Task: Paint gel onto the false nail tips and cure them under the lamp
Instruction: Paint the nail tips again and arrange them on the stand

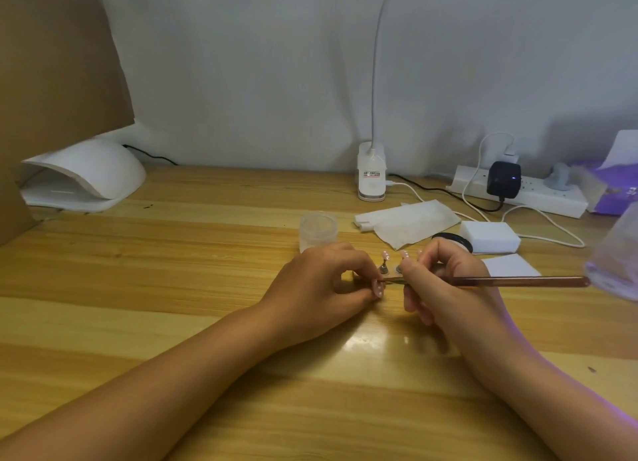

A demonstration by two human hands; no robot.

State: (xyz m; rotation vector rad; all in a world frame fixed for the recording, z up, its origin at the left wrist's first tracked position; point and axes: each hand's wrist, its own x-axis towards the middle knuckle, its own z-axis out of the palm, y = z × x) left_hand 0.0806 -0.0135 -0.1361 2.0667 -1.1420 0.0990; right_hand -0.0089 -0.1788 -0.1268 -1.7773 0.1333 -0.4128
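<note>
At the table's middle our left hand pinches a small piece, mostly hidden, while our right hand grips the brush like a pen, bristles at that pinch. One false nail tip stands on a peg just beyond. We judge the tips feather-light, stiff, glossy and easily flicked away, so we would hold them by peg or edges, never the wet face. The curing lamp sits far left across open wood, whereas the jar, tissue and cables crowd the far right.
</note>
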